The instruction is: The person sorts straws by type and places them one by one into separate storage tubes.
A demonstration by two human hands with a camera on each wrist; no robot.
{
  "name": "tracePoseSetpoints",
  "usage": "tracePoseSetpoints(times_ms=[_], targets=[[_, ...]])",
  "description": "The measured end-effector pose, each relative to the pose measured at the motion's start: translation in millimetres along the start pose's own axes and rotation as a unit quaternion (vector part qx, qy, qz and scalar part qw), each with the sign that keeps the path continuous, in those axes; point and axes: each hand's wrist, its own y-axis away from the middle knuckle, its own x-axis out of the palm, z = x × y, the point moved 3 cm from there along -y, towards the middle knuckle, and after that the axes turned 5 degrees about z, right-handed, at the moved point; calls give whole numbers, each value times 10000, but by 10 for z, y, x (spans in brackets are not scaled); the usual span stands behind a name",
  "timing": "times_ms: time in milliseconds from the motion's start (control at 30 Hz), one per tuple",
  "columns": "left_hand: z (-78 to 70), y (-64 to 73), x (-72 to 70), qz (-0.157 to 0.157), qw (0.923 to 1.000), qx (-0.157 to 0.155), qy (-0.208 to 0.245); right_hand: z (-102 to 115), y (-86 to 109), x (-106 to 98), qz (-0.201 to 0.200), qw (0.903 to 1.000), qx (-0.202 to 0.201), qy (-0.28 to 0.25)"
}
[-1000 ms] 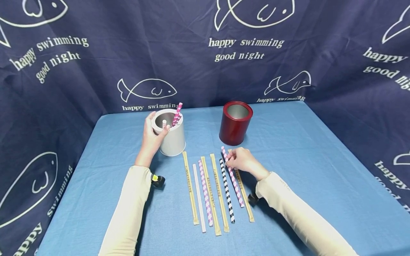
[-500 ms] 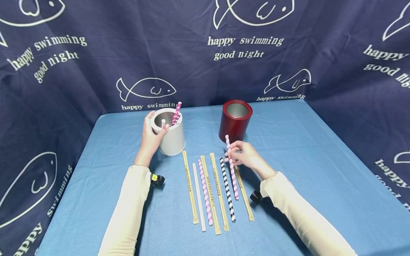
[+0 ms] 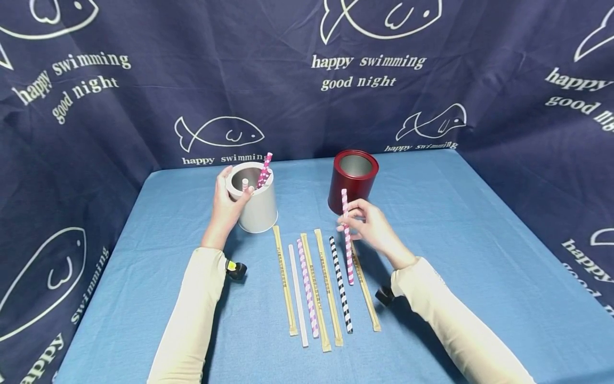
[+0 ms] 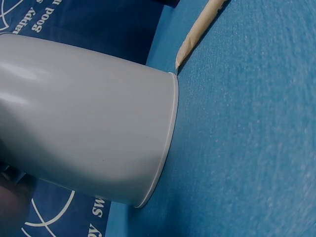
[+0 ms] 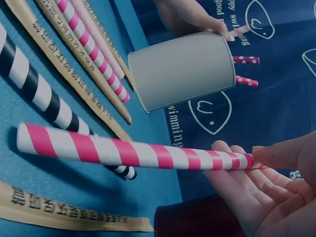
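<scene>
Pinched in right hand (image 3: pixel 370 226), just right of frame centre: pink straw (image 3: pixel 348 257). Probably light, stiff, easily crushed; best taken near middle, softly. Gripped by left hand (image 3: pixel 227 208) at rim, left of centre: white can (image 3: pixel 259 211).

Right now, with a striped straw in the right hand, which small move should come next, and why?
Probably carry the pink-striped straw left toward the white can: the right hand pinches it above the table, the left hand grips the can, and other straws stand inside.
</scene>
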Motion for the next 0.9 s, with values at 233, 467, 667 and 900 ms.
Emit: tracePoseSetpoints(times_ms=[233,467,667,900], targets=[[9,-2,2,3,10000,16,2,124,-2,-10,-356,9987,-329,-142],[9,-8,2,-21,10000,44,8,224,2,-4,-618,9947,-820,-73],[3,-7,1,-31,10000,28,-41,287,12,12,-772,9893,-1225,-200],[3,-8,-1,-37,10000,38,-59,387,25,50,-957,9785,-1779,-424]])
